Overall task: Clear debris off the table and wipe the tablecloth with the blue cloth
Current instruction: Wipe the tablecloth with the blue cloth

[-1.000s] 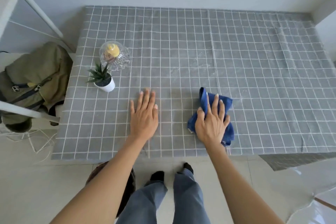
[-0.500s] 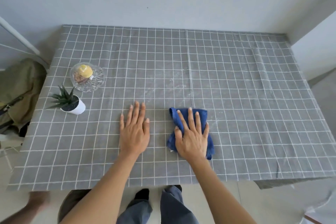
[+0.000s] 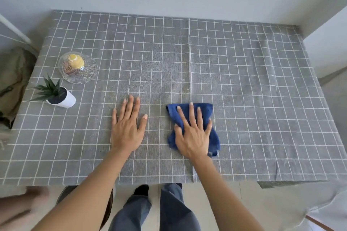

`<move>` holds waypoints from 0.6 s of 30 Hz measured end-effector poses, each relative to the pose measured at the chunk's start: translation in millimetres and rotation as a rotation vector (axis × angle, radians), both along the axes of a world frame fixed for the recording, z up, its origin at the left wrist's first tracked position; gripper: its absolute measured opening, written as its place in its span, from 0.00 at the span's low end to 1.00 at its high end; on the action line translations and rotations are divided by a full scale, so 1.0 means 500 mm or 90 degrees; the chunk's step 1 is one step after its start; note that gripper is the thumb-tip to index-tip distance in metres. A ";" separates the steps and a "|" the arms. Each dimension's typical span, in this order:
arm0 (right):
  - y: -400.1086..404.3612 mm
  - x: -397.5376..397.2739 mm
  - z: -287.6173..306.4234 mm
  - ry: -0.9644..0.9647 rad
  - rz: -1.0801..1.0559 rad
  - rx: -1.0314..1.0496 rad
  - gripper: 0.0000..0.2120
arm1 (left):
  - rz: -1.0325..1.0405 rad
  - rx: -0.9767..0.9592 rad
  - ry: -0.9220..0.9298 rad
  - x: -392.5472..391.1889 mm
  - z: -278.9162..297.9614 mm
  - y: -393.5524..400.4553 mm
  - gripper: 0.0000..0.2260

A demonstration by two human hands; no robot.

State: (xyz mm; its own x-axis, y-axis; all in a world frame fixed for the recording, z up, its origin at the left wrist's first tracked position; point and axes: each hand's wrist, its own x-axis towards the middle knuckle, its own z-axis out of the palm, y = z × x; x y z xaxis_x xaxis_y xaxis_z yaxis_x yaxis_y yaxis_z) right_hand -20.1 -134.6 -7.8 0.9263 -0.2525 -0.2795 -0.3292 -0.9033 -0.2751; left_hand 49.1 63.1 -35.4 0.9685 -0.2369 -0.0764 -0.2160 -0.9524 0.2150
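Observation:
A grey tablecloth (image 3: 244, 80) with a white grid covers the table. The crumpled blue cloth (image 3: 205, 110) lies on it near the front, right of the centre seam's lower end. My right hand (image 3: 193, 133) presses flat on the blue cloth with fingers spread, covering its middle. Palm down on the bare tablecloth rests my left hand (image 3: 127, 127), fingers apart, holding nothing, a hand's width left of the cloth. Pale dusty smears (image 3: 174, 84) show on the tablecloth just beyond both hands.
A glass dish (image 3: 88, 73) holding a yellow cupcake (image 3: 76, 61) stands at the left. A small potted succulent (image 3: 56, 95) in a white pot is just in front of it. A green bag (image 3: 13, 77) sits left of the table; a wall lies behind.
The blue cloth under my right hand has slid left toward my left hand. The view has shifted so the table sits more central and further up.

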 end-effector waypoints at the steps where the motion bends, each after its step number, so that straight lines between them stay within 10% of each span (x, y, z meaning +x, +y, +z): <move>1: -0.005 -0.002 0.000 -0.001 0.010 0.005 0.29 | 0.000 0.001 0.000 0.000 0.000 0.000 0.28; 18: -0.089 0.014 0.006 -0.010 -0.150 0.017 0.27 | -0.001 -0.001 0.007 0.003 -0.002 0.003 0.28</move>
